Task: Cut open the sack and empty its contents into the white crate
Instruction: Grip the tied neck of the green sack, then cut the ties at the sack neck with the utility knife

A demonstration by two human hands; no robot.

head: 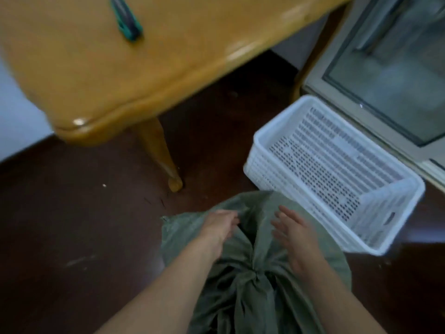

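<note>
Sack (250,256), green woven cloth, on dark floor (72,213) just beside the near wall of white crate (284,186); neck tied in knot (256,279), uncut. Crate: perforated, nothing visible inside. Left hand (218,229): fingers curled into a fold of the sack's upper cloth, gripping it. Right hand (297,239): fingers straight and spread, holding nothing, over the sack; contact not discernible through blur. Green-handled tool (126,20), probably a cutter, lies on wooden table (144,63), well apart from both hands. Step in hand, judged: positioning the sack, cutting not yet begun. Next move calls for fetching the tool and slitting the cloth near the knot.
</note>
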